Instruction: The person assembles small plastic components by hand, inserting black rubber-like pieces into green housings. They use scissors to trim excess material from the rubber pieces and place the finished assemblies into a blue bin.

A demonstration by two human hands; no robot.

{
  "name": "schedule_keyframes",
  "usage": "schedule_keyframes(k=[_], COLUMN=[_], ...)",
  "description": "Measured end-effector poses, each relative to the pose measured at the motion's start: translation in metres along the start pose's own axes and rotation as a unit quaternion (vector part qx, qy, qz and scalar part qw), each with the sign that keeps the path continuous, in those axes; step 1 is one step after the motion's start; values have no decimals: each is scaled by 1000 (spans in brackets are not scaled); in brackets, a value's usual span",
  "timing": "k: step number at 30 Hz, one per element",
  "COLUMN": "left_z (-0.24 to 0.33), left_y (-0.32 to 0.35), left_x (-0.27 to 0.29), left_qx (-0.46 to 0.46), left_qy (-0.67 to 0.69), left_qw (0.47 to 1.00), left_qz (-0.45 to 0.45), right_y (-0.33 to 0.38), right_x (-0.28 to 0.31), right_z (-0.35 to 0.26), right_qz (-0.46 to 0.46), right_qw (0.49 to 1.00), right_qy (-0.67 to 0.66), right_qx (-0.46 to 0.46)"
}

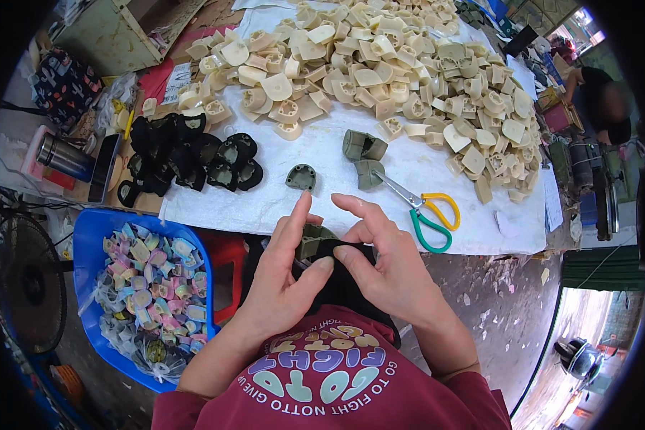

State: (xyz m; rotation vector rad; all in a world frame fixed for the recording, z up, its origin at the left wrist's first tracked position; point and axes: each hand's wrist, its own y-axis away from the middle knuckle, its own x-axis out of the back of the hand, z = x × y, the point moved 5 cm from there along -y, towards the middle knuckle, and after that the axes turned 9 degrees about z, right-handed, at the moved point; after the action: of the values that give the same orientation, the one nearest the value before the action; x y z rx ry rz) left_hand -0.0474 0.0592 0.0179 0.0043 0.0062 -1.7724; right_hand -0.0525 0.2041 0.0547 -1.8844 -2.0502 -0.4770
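In front of my chest, both hands work on an olive-green moulded piece (314,240) with black fabric (330,249) around its near side. My left hand (292,269) grips the piece, thumb in front and index finger pointing up. The black fabric is pinched by my right hand (381,261), its thumb pressing at the edge and its index finger raised. Just beyond my fingertips lies a small hollow green piece (302,177). Farther right are a larger green piece (364,145), another green piece (369,174) and scissors (430,213) with one yellow and one green handle loop.
A large heap of cream moulded pieces (380,64) covers the far table. Black-covered green pieces (193,154) are piled at left, near a steel flask (64,158). A blue tub (147,218) of pastel pieces stands below left, beside a fan (25,283). Another person (602,100) is at far right.
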Motion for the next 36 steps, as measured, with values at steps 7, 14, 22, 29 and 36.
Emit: schedule_keyframes(k=[7, 14, 22, 29, 36], left_z=[-8, 0, 2, 4, 7], left_y=[-6, -8, -4, 2, 2], left_x=[3, -2, -8, -13, -16], left_qx=[-56, -117, -109, -119, -126], left_qy=[-3, 83, 115, 100, 68], left_qw=[997, 983, 983, 987, 990], left_qz=[62, 119, 87, 43, -2], right_y=[4, 48, 21, 15, 16], right_x=[2, -28, -39, -29, -28], right_z=[-12, 57, 67, 73, 71], right_qz=[112, -2, 85, 29, 4], right_qw=[972, 974, 765, 744, 725], right_qy=[144, -215, -627, -652, -663], right_qx=[151, -77, -121, -140, -187])
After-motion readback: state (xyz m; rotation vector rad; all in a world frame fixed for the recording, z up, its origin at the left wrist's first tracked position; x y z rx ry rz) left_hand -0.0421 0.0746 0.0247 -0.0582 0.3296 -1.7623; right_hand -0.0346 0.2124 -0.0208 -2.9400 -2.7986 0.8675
